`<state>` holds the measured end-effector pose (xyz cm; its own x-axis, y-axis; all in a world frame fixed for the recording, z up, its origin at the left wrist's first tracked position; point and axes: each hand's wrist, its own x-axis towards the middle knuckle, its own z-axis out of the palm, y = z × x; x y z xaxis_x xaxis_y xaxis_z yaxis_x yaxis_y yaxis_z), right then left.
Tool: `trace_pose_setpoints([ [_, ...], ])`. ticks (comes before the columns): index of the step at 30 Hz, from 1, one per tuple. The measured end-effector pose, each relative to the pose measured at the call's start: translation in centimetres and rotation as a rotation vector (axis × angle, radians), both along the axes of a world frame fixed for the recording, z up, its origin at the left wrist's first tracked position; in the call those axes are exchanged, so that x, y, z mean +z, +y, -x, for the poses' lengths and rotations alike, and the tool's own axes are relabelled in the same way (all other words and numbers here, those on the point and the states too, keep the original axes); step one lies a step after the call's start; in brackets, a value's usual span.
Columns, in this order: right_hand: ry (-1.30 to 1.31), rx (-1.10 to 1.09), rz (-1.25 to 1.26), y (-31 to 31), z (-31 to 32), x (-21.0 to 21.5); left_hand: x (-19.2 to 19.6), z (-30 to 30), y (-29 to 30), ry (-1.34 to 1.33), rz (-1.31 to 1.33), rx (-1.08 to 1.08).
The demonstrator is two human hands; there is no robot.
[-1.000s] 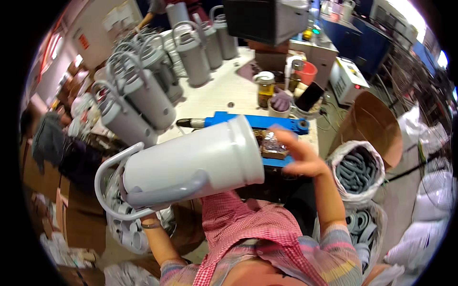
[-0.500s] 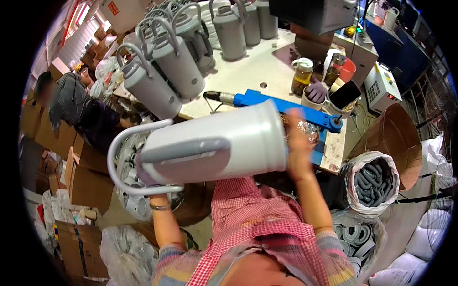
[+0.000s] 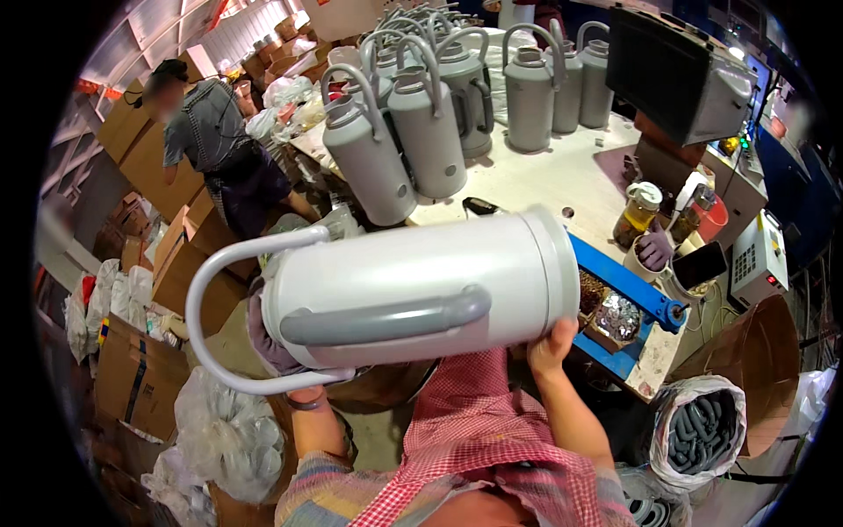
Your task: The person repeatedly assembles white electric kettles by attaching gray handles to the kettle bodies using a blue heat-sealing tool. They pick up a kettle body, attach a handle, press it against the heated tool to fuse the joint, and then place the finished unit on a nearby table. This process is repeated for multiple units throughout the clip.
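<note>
A large light-grey insulated jug point(image 3: 413, 277) lies on its side in the air in front of me, its base to the right. A loop-shaped carrying handle point(image 3: 200, 303) sticks out at its left end, and a darker grey side handle point(image 3: 386, 318) faces up toward me. My left hand point(image 3: 268, 329), in a greyish-purple glove, is closed around the neck end, partly hidden by the jug. My bare right hand point(image 3: 551, 347) grips the lower rim of the base; the thumb shows and the other fingers are hidden.
Several similar jugs point(image 3: 426, 132) stand on the white table point(image 3: 580, 180). A blue bar-shaped fixture point(image 3: 628, 285) lies beside trays of small metal parts point(image 3: 615, 318). At right are a lidded glass jar point(image 3: 638, 215) and a sack of grey handles point(image 3: 702, 430). Another person point(image 3: 219, 145) stands among cartons at left.
My right hand, blurred beside the base earlier, now grips its lower rim. The jug has turned slightly, its side handle sitting lower. My view has shifted, showing more of the table's far side.
</note>
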<state>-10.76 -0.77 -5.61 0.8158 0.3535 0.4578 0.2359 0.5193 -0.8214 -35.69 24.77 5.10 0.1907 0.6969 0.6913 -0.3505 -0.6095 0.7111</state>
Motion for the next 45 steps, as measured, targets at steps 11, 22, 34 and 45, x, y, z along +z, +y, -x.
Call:
trace_pose_setpoints([
  [11,0.463,0.419,0.236,4.7,-3.6,6.1,1.3,4.0,7.1,0.148,-0.255,0.214],
  [22,0.059,0.235,0.289,2.6,-4.7,3.6,14.6,-6.5,10.0,0.245,-0.2,-0.005],
  [34,-0.021,0.357,0.518,-0.7,-6.1,8.5,8.2,-31.6,20.6,0.34,-0.682,0.007],
  [45,-0.286,0.007,0.674,10.3,-31.7,11.2,-16.3,-22.5,18.4,0.461,-0.198,0.389],
])
